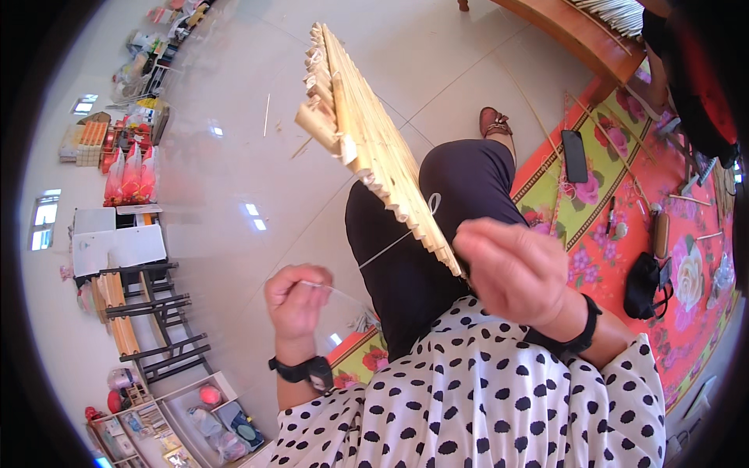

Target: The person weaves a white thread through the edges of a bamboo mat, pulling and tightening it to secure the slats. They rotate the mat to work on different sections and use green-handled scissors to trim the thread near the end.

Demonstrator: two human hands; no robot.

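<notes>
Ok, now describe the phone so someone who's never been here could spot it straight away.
Look to the red floral mat on the picture's right. On it, up and right from the person's right hand and just right of the brown shoe, lies the phone. It's a flat dark rectangle, unlike the rounded, looped black pouch lower down.

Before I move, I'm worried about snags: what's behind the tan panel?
Dark trousers and tiled floor show around the panel; whatever it directly covers can't be seen.

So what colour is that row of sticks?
The sticks are pale straw-yellow, best seen in the head view.
</notes>
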